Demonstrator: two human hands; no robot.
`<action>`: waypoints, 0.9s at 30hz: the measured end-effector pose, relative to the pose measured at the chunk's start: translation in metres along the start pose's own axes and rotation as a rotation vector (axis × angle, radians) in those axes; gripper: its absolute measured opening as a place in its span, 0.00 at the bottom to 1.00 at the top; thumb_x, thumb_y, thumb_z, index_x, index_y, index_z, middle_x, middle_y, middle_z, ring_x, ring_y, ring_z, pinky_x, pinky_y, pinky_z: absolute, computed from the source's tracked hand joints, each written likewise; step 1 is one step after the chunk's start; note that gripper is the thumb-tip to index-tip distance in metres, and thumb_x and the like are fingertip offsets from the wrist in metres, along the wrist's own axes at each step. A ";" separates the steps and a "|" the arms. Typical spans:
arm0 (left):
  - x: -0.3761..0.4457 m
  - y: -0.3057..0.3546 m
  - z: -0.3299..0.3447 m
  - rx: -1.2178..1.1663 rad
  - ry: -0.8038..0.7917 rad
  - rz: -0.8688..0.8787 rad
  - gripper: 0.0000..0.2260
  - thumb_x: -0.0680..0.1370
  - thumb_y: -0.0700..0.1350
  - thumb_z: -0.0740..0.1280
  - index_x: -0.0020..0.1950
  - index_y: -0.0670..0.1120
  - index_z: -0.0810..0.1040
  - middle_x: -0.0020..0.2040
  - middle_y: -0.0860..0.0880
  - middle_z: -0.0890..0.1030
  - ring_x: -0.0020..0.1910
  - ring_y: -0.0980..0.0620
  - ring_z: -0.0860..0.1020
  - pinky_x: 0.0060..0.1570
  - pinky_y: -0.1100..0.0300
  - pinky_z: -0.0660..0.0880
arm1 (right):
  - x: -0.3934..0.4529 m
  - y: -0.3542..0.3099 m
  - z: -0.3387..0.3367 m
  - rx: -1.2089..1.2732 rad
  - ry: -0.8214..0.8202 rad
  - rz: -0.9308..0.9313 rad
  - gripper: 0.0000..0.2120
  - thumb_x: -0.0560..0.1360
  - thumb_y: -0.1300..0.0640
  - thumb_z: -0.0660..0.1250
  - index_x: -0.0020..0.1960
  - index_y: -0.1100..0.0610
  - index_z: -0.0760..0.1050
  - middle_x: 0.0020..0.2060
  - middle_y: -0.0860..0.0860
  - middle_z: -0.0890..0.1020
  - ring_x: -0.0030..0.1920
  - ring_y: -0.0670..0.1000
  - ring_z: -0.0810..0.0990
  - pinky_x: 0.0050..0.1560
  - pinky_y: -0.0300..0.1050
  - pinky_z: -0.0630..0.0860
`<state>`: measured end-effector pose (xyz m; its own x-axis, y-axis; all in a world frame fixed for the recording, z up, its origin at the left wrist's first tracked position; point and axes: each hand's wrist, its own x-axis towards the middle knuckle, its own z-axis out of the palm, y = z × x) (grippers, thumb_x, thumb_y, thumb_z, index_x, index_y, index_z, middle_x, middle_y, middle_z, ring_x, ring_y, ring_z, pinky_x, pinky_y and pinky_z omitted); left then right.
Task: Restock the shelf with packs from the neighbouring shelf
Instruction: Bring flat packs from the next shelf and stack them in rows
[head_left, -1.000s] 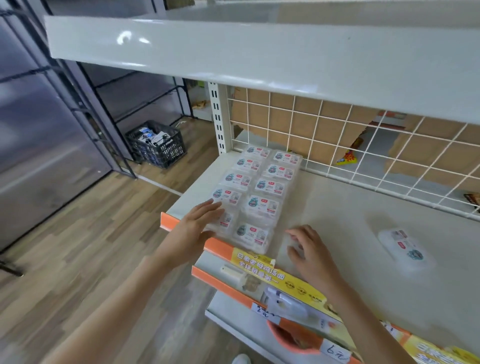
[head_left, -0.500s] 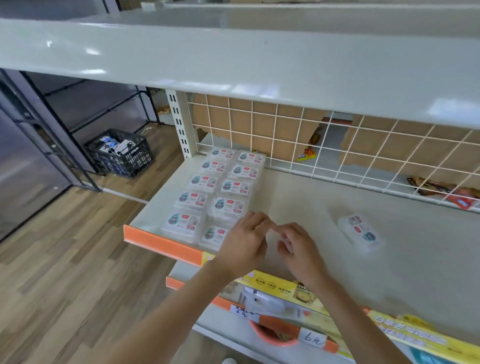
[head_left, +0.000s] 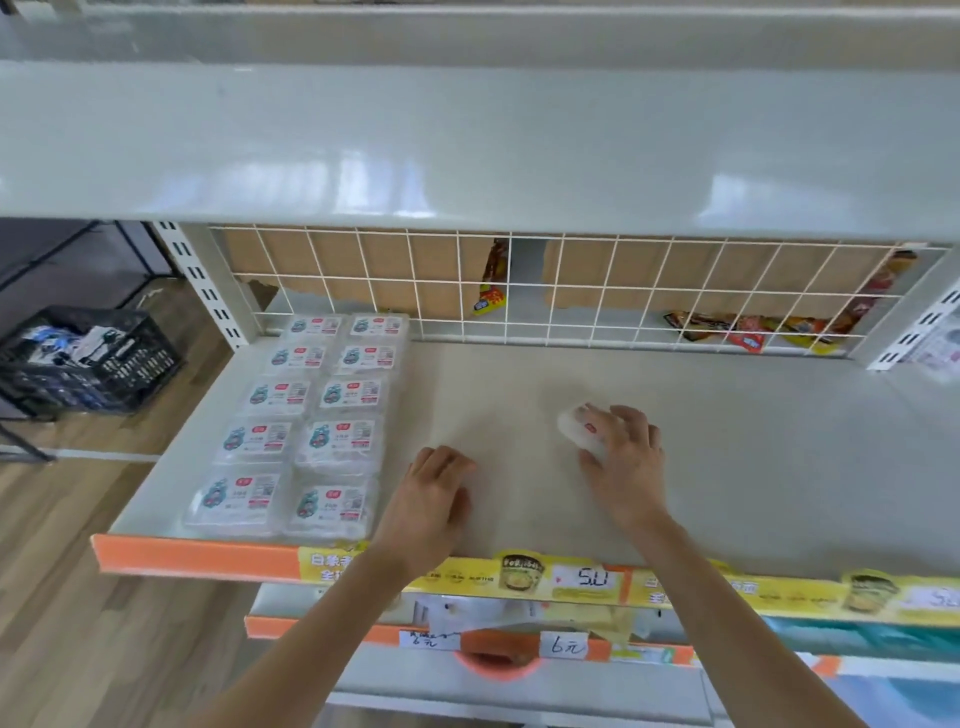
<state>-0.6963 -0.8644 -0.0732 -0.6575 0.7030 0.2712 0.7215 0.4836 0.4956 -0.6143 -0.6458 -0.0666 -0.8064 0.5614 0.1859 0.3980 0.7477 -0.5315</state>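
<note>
Now single pack (head_left: 581, 427) lies on shelf (head_left: 753, 467), mid-depth, right of centre, well apart from stocked packs (head_left: 306, 421). Right hand (head_left: 626, 457) on it, fingers curled over near-right end, gripping. Left hand (head_left: 434, 499) rests on bare shelf near front edge, fingers tucked under, holding nothing, just right of stocked packs. Stocked packs sit in two columns, five deep, at shelf's left end. Wire grid (head_left: 571, 291) backs shelf, snack bags (head_left: 748, 332) behind it. Black crate (head_left: 88, 358) on floor, far left.
</note>
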 end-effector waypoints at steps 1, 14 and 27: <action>-0.001 0.001 0.000 -0.002 0.016 -0.008 0.16 0.72 0.45 0.55 0.54 0.44 0.76 0.50 0.48 0.76 0.49 0.48 0.72 0.51 0.55 0.70 | -0.002 -0.003 -0.001 0.080 -0.006 -0.035 0.21 0.68 0.62 0.70 0.60 0.53 0.74 0.59 0.55 0.70 0.58 0.58 0.68 0.59 0.53 0.68; -0.004 0.007 -0.005 -0.141 0.130 -0.166 0.14 0.76 0.44 0.66 0.61 0.42 0.71 0.55 0.48 0.71 0.45 0.52 0.76 0.44 0.73 0.66 | -0.037 -0.053 0.028 0.317 -0.314 -0.268 0.33 0.67 0.54 0.71 0.68 0.55 0.61 0.60 0.48 0.65 0.58 0.45 0.66 0.56 0.28 0.63; -0.001 0.007 -0.006 -0.051 0.052 -0.198 0.30 0.67 0.58 0.68 0.64 0.45 0.69 0.56 0.50 0.73 0.55 0.52 0.71 0.54 0.61 0.69 | -0.041 -0.053 0.021 0.362 -0.033 -0.259 0.13 0.67 0.69 0.61 0.49 0.56 0.73 0.43 0.44 0.77 0.43 0.44 0.76 0.44 0.33 0.71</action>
<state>-0.6915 -0.8652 -0.0647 -0.7967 0.5682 0.2061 0.5661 0.5820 0.5838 -0.6112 -0.7155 -0.0634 -0.8750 0.3563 0.3277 0.0073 0.6865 -0.7271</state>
